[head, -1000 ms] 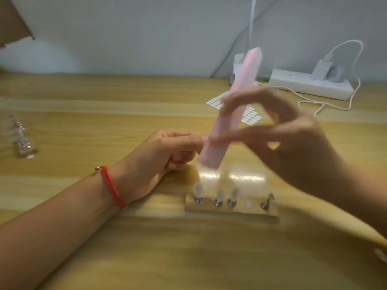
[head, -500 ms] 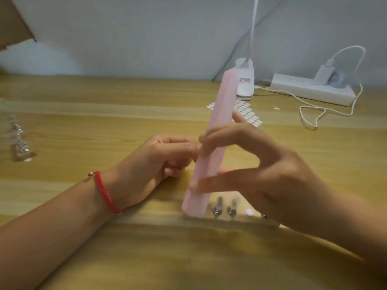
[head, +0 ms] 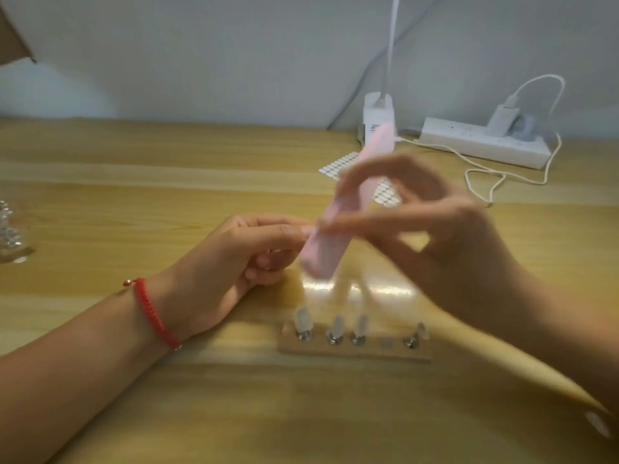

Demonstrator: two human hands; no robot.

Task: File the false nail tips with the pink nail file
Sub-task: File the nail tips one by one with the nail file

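My right hand (head: 445, 242) pinches the pink nail file (head: 326, 249) between thumb and fingers; the file stands steeply, its top leaning to the right, and it is blurred by motion. My left hand (head: 234, 262), with a red cord bracelet on the wrist, rests on the table with curled fingers. Its thumb and forefinger pinch a small false nail tip against the file's lower left side, mostly hidden. In front lies a wooden holder (head: 355, 351) with several clear nail tips (head: 303, 321) on metal pegs and one bare slot.
A sheet of small white stickers (head: 338, 167) lies behind the hands. At the back right are a white lamp base (head: 376, 112), a power strip (head: 482, 142) with a charger, and a looping white cable (head: 485, 182). Clear glassy objects (head: 10, 236) sit at the left edge.
The file went down beside the holder half a second ago and has come back up along my left fingertips. My left hand has stayed in place.
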